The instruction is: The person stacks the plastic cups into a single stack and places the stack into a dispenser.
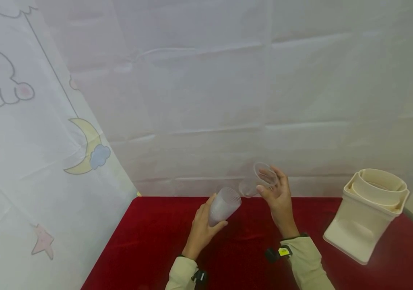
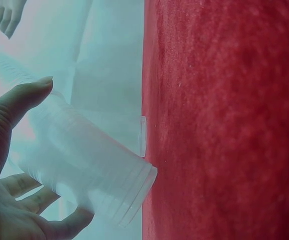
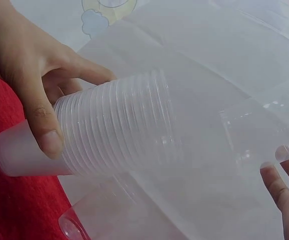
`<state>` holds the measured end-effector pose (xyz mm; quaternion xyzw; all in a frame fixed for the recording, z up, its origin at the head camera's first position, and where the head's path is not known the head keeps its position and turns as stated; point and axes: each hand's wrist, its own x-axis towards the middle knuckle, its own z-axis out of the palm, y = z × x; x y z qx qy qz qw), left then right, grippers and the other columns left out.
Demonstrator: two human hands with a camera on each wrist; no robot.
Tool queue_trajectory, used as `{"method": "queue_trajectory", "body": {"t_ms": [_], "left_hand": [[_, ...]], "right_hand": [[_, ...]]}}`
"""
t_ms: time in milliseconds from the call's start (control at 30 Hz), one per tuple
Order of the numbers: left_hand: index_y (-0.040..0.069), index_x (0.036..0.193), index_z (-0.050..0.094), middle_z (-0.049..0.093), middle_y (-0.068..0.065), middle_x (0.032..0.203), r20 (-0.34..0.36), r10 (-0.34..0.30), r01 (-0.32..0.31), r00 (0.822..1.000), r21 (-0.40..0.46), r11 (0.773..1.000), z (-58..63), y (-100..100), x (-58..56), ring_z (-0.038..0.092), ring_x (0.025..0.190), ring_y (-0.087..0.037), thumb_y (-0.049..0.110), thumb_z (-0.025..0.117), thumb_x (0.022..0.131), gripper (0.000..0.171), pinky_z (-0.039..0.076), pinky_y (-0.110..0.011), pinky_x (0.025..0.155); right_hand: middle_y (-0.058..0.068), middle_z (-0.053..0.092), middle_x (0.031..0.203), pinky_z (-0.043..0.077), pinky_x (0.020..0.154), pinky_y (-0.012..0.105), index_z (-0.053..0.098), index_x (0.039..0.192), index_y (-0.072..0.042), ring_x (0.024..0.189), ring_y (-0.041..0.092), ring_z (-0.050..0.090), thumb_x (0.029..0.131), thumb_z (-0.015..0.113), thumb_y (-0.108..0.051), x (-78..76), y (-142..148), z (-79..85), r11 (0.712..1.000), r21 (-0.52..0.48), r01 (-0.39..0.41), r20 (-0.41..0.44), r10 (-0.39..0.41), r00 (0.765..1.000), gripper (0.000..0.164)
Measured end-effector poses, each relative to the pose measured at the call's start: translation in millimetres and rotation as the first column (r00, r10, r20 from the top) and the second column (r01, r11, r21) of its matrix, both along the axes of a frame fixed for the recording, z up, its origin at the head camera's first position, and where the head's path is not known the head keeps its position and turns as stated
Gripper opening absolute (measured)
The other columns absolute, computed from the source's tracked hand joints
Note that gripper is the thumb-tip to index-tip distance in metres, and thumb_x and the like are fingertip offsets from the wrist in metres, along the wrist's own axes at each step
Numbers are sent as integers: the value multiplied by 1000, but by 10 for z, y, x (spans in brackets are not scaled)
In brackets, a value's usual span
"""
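Note:
My left hand (image 1: 201, 227) grips a nested stack of clear plastic cups (image 1: 223, 206), tilted with its open end up and to the right. In the right wrist view, the thumb and fingers wrap the stack's lower part, and many close-set rims (image 3: 117, 125) show. To the right and slightly higher, my right hand (image 1: 280, 201) holds a single clear plastic cup (image 3: 264, 122) between thumb and fingers, apart from the stack. Another clear cup (image 3: 102, 210) is at the table's far edge, below the stack in the right wrist view; its exact pose is hard to make out.
A cream plastic container (image 1: 358, 225) with a round opening on top stands at the table's right side. Red cloth (image 1: 148, 241) covers the table. A creased white sheet (image 1: 199, 100) hangs behind it, and a printed one (image 1: 40, 161) hangs at left.

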<state>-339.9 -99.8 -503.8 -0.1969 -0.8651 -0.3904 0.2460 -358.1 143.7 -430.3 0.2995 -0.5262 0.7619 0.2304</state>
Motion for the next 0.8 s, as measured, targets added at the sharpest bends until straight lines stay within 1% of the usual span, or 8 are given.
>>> {"method": "queue_trajectory", "body": {"t_ms": [233,367,600,667,767,800], "left_hand": [[27,155,36,54,-9,141,6,3,-3,1000,-7,1000,14,18,-26,55,113,-28,33,85,80,89,49,-50,84],[28,155,36,53,-9,141,18,4,-4,1000,-7,1000,26,22,-28,55,114,-29,33,84,81,89,49,-51,84],[26,155,36,54,-9,140,15,1,0,1000,-7,1000,16,18,-12,55,113,-29,30,85,81,89,49,-50,83],[26,155,36,54,-10,139,14,3,-3,1000,-8,1000,5,16,-5,55,113,-29,30,85,80,89,49,-50,83],[26,155,36,54,-9,139,15,6,-5,1000,-9,1000,-4,16,3,56,112,-28,31,85,80,90,49,-50,83],[26,155,36,54,-9,139,14,7,-6,1000,-9,1000,-6,17,5,56,112,-28,31,85,80,89,49,-50,83]], "right_hand": [[32,38,145,43,104,31,23,151,5,133,28,46,91,53,16,2,-27,14,1000,-1,-9,-8,9,1000,68],[33,36,145,43,105,31,22,151,5,133,30,46,90,54,16,-1,-61,7,1000,10,-17,-11,17,1000,69],[18,44,145,43,104,31,21,151,5,134,29,46,92,56,12,12,-125,-31,998,58,-33,-12,34,999,69],[17,44,146,44,104,31,21,151,5,134,30,45,92,57,11,20,-143,-41,997,70,-35,-16,36,999,69],[20,41,147,44,104,34,20,151,5,134,28,46,93,58,10,30,-162,-48,996,73,-41,-13,42,999,70],[23,40,147,44,105,35,20,151,4,134,28,46,93,58,10,34,-168,-47,996,72,-44,-13,45,999,70]]}}
